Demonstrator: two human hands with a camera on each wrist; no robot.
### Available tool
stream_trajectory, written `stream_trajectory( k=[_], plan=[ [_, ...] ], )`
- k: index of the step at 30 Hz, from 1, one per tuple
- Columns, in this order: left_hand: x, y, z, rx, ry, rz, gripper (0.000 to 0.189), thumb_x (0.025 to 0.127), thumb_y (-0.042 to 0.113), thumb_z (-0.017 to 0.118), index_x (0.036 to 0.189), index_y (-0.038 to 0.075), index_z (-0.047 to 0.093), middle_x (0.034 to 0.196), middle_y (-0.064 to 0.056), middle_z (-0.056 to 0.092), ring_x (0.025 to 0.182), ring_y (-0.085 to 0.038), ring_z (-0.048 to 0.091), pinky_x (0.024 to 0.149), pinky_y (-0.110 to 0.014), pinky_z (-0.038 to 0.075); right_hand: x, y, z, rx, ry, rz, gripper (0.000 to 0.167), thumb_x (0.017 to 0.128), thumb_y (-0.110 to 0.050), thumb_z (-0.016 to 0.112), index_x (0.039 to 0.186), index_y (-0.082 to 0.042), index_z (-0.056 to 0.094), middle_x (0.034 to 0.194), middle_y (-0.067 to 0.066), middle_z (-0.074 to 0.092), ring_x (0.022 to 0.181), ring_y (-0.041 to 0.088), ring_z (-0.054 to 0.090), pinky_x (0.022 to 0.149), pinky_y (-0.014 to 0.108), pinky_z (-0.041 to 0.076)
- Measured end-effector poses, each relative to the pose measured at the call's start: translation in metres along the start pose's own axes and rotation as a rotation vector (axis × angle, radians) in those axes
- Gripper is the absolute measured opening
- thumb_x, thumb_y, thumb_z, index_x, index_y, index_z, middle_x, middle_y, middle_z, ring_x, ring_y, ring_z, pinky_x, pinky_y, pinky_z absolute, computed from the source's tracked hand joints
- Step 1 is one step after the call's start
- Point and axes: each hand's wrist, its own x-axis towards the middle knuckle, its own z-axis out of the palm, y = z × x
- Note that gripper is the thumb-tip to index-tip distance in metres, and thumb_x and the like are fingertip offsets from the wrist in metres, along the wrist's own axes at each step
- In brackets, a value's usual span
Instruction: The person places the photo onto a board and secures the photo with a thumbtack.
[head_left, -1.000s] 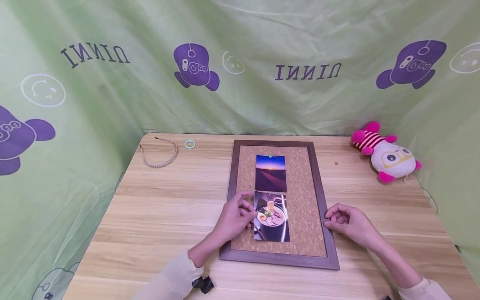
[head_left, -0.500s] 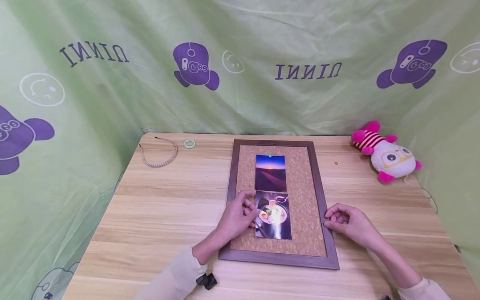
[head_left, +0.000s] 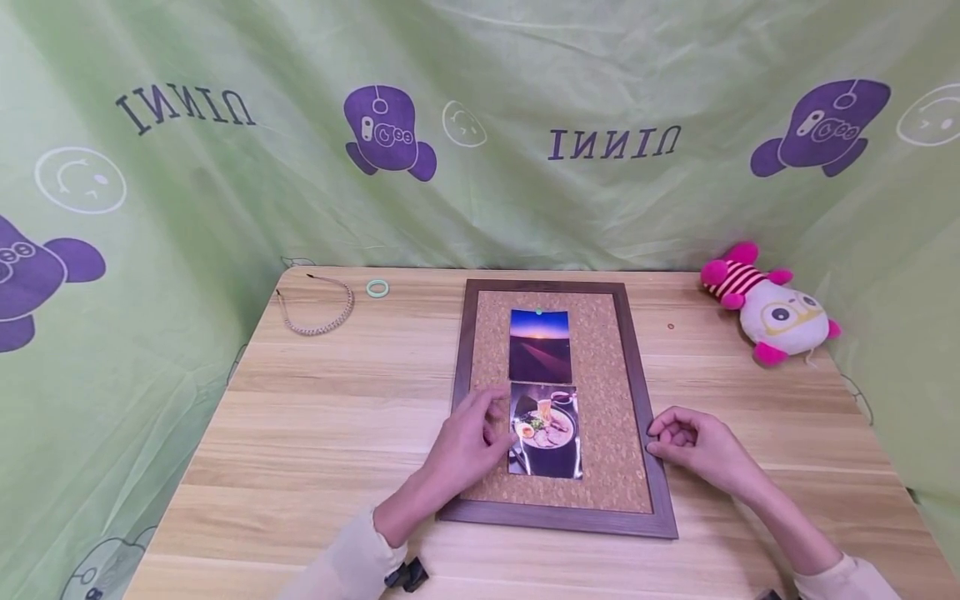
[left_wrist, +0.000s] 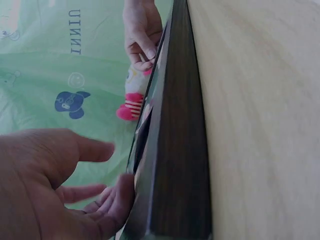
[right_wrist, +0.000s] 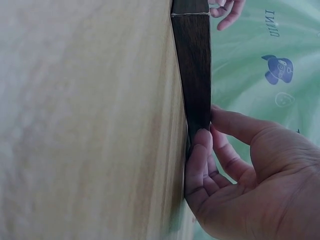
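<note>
Two bare hands are working here. The left hand (head_left: 463, 443), thumb and fingers loosely parted, is hovering beside the left edge of a glossy rectangular noodle-bowl photo (head_left: 546, 432); whether it's touching, I can't tell. The right hand (head_left: 707, 450) is pinching the right side of one rectangular cork board in a dark brown frame (head_left: 606, 425). Two photos are lying on the cork, the noodle one just below a blue-and-purple sunset photo (head_left: 540, 348) with one round green pin (head_left: 538, 312) at its top. Four more things are sitting on the pale wood-grained table (head_left: 330, 433): leftward, one pale curved headband (head_left: 318, 332) and one mint-green ring (head_left: 377, 296); rightward, one tiny brown round piece (head_left: 671, 327) and one pink-and-white plush toy (head_left: 783, 321).
</note>
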Motion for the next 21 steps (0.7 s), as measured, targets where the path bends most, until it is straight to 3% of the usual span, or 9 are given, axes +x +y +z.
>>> stream_trajectory(
  k=[4,7,10,12,17,21],
  plan=[
    [-0.001,0.005,-0.014,0.201,-0.103,0.087,0.071,0.089,0.030,0.095,0.149,0.008,0.064,0.143,-0.011,0.063,0.123,-0.026,0.066,0.104,-0.045,0.060,0.000,0.001,0.000,-0.011,0.001,-0.002,0.018,0.092,0.003,0.085,0.104,0.002,0.073,0.085,-0.002,0.068,0.070,0.004,0.060,0.060,0.021,0.053],
    [-0.002,0.001,-0.022,0.321,-0.220,0.199,0.082,0.089,0.045,0.093,0.156,0.013,0.060,0.169,-0.012,0.050,0.157,-0.037,0.043,0.130,-0.060,0.036,0.000,0.000,0.000,-0.012,-0.004,-0.004,0.018,0.092,0.003,0.086,0.104,0.002,0.072,0.085,-0.001,0.068,0.070,0.004,0.060,0.060,0.021,0.053],
    [-0.003,-0.005,-0.026,0.384,-0.316,0.276,0.090,0.091,0.056,0.087,0.164,0.015,0.053,0.180,-0.009,0.036,0.168,-0.039,0.025,0.135,-0.067,0.017,0.002,-0.001,-0.002,-0.029,-0.019,-0.019,0.019,0.091,0.002,0.087,0.103,0.000,0.073,0.086,-0.001,0.068,0.071,0.004,0.060,0.061,0.021,0.054],
    [-0.003,-0.011,-0.026,0.400,-0.351,0.300,0.092,0.093,0.060,0.083,0.167,0.016,0.050,0.182,-0.006,0.032,0.170,-0.038,0.019,0.136,-0.068,0.011,0.005,-0.003,-0.004,-0.047,-0.043,-0.039,0.019,0.090,0.001,0.089,0.102,-0.002,0.074,0.086,-0.001,0.068,0.072,0.004,0.061,0.062,0.021,0.055],
    [-0.002,-0.021,-0.023,0.422,-0.365,0.342,0.090,0.097,0.063,0.075,0.170,0.018,0.047,0.181,-0.005,0.034,0.170,-0.039,0.018,0.135,-0.070,0.009,0.015,-0.007,-0.014,-0.095,-0.093,-0.070,0.020,0.089,-0.002,0.090,0.101,-0.005,0.075,0.087,-0.001,0.070,0.074,0.006,0.064,0.065,0.023,0.058],
    [-0.002,-0.024,-0.022,0.437,-0.366,0.370,0.085,0.099,0.062,0.072,0.169,0.020,0.048,0.179,-0.004,0.038,0.170,-0.039,0.021,0.135,-0.070,0.008,0.028,-0.006,-0.023,-0.093,-0.069,-0.065,0.018,0.091,-0.003,0.089,0.103,-0.003,0.076,0.088,0.001,0.071,0.075,0.007,0.065,0.065,0.023,0.058]
  ],
)
